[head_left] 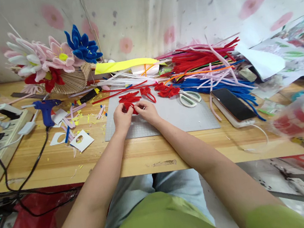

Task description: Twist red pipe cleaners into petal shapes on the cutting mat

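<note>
Head view: hands [122,119] [149,112] at table [146,156], flowered curtain [197,15].

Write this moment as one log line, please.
left hand: pinching red fuzzy piece | right hand: pinching same piece | gray mat: beneath hands | scissors: on mat, right of hands

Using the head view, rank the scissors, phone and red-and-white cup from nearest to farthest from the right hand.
From the right hand:
1. Scissors: right, on grey mat.
2. Phone: farther right, beyond the mat.
3. Red-and-white cup: far right.
</note>
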{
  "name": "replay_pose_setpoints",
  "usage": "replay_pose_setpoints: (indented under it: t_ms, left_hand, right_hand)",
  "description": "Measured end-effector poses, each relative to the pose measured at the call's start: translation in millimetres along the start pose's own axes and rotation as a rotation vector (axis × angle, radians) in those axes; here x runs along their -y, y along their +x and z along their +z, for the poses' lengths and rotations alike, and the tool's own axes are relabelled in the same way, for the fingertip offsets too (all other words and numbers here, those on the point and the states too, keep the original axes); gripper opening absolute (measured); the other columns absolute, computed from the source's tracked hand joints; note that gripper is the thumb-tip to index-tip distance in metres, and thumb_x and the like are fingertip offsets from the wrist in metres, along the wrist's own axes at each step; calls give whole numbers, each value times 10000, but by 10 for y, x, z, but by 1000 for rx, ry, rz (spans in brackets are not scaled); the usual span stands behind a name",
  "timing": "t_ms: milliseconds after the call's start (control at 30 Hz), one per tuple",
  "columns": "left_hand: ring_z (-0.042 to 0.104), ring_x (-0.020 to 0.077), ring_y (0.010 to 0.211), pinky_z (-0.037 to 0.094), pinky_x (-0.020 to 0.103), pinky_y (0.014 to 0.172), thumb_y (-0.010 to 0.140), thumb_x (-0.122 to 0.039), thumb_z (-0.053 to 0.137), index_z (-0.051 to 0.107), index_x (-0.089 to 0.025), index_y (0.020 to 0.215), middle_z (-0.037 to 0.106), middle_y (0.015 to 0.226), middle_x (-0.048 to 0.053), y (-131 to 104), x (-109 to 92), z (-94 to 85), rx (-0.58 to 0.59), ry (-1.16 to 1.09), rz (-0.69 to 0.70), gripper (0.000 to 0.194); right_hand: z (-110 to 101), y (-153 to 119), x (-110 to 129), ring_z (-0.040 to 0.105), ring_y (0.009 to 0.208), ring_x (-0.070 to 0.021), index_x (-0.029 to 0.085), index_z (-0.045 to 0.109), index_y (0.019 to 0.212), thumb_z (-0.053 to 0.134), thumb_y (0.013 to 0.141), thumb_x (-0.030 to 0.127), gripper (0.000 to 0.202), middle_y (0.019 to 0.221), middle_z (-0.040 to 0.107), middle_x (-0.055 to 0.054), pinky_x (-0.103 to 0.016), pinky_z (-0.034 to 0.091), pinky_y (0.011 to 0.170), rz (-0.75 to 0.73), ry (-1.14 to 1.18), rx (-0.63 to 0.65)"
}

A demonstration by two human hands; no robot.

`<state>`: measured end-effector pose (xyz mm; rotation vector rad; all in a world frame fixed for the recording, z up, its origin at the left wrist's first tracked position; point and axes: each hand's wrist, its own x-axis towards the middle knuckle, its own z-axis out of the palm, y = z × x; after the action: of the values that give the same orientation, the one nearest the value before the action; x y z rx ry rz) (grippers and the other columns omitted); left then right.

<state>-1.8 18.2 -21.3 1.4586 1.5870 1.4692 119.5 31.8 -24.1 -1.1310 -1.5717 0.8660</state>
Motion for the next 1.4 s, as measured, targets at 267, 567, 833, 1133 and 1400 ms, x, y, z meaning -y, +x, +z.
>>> replay_pose_setpoints:
  t_ms: [267,567,833,1133,1400]
  left_hand:
    - [547,105,562,432,208,461,642,-256,615,571,-167,771,600,703,-8,-8,-124,13,25,-416,-266,163]
    - [556,103,545,446,194,449,606,-247,614,584,-150,772,578,626,-18,94,-189,-256,148,-588,-415,195]
    - [558,109,572,475,215,463,563,-326,716,616,-140,780,588,663,-9,112,-177,-367,285,-537,-354,302]
    - [486,59,455,391,170,390,473,-443,802,568,-149,693,557,579,-44,61,-118,-221,206,-515,-375,435]
    - [351,16,349,245,140,307,581,-404,768,524,-145,646,473,476,-66,49,-142,-229,310,-534,-417,362]
  right_hand:
    - [-72,54,-44,545,785,-120,167,664,929,522,797,334,256,913,640,-36,-246,448,686,-3,126,146]
    - [-152,47,-121,525,966,-169,176,695,890,680,722,333,230,993,559,-78,-264,466,705,-239,20,347]
    - [-143,9,-51,529,947,-158,188,680,912,625,780,347,214,975,586,-68,-254,466,694,-231,22,392]
    - [-60,-5,-47,482,847,-142,204,716,859,713,717,307,175,829,535,-26,-283,419,773,-256,-74,353]
    - [-99,-20,64,464,685,-111,160,710,777,595,745,564,422,691,498,3,-263,402,692,-168,96,459]
